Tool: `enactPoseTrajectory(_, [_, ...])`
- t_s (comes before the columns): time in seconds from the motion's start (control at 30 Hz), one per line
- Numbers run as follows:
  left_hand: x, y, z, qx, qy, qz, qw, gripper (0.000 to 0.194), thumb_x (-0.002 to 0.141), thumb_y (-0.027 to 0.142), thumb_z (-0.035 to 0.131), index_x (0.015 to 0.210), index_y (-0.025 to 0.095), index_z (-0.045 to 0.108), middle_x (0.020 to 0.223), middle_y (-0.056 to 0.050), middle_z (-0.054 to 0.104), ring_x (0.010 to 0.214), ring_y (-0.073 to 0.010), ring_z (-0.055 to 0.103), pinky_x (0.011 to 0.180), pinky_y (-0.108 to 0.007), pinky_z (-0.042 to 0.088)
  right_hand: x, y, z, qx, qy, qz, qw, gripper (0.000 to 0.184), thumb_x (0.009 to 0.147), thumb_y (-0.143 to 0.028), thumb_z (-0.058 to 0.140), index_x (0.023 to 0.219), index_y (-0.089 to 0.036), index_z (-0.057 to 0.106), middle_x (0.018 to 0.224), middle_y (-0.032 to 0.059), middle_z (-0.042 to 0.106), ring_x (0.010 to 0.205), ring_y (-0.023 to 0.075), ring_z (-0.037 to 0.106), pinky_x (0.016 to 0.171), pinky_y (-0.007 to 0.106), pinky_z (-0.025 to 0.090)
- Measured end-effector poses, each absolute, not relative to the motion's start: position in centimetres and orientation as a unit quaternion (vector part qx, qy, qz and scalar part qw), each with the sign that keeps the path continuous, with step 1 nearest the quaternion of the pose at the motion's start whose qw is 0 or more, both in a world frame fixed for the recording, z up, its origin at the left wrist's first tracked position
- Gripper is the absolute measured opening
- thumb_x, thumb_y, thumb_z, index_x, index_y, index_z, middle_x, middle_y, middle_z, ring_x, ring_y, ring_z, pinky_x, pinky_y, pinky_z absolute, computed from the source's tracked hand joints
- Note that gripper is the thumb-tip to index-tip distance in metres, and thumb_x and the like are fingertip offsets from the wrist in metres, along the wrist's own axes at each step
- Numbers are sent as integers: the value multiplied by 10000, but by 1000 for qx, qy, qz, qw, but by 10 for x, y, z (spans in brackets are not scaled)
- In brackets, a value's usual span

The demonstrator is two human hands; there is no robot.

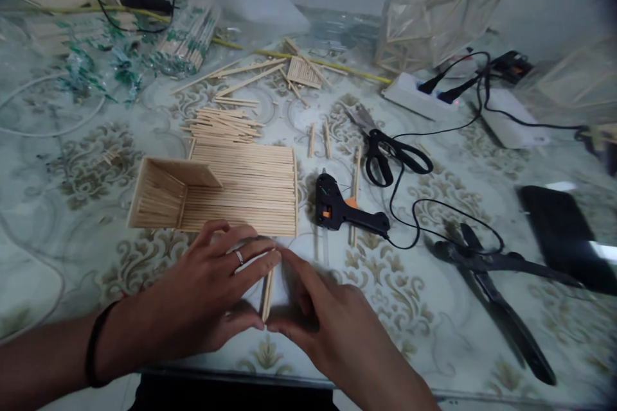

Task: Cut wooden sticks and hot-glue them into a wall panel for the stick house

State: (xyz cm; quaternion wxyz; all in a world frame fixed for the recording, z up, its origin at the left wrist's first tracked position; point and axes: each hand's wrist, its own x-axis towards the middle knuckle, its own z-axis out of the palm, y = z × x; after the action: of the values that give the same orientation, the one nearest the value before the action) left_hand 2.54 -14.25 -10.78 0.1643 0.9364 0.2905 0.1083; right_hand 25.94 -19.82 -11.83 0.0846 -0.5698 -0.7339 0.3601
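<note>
Nearest the camera, the left hand (207, 286) – dark band at the wrist, ring on one finger – has its fingertips at the far end of the narrow wooden sticks (268, 295) and its thumb at the near end. Directly across from it, the right hand (332, 308) is closed on the same sticks in the same way, so they lie lengthwise between the two, just above the patterned worktop (434, 347) or on it; I cannot tell which. Beyond, at the left, sits a plastic-wrapped packet of sticks (187, 38). Next comes a slatted stick panel (245, 196) with two walls standing at its left end, and loose sticks (224, 125) piled just behind it. To its right lies a black glue gun (332, 202), nozzle pointing away, handle across a longer stick; black-handled scissors (380, 148) rest beyond it. Farther right come a white power strip (414, 99) at the back, dark nippers (482, 263) with handles spread – and a black phone (556, 231) near the right edge.
</note>
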Motion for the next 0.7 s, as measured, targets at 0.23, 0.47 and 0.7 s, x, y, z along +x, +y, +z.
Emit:
enactPoseTrajectory(0.23, [25,-143,-109,933,293,115,175,664,918,405,841,1466,158,559,1468,-123,720,1364,-370,604,1143,-558,387,256,-194,-112,-576,-732,356,74,934,794,-301,960,1590,-117,507,689,-41,682,532,201,640,539,299,485])
enactPoseTrajectory(0.47, [26,-139,-105,920,301,96,231,609,888,273,835,1435,187,582,1466,-93,723,1372,-345,633,1183,-524,399,254,-192,-107,-583,-724,362,72,913,791,-243,905,1596,-142,485,711,-39,709,548,196,657,530,280,442])
enactPoseTrajectory(0.7, [25,-140,-112,931,281,116,203,683,872,345,864,1452,170,549,1436,-123,734,1329,-350,652,1143,-542,423,253,-194,-110,-586,-719,370,60,944,773,-245,943,1598,-162,493,849,28,799,653,252,733,631,352,544])
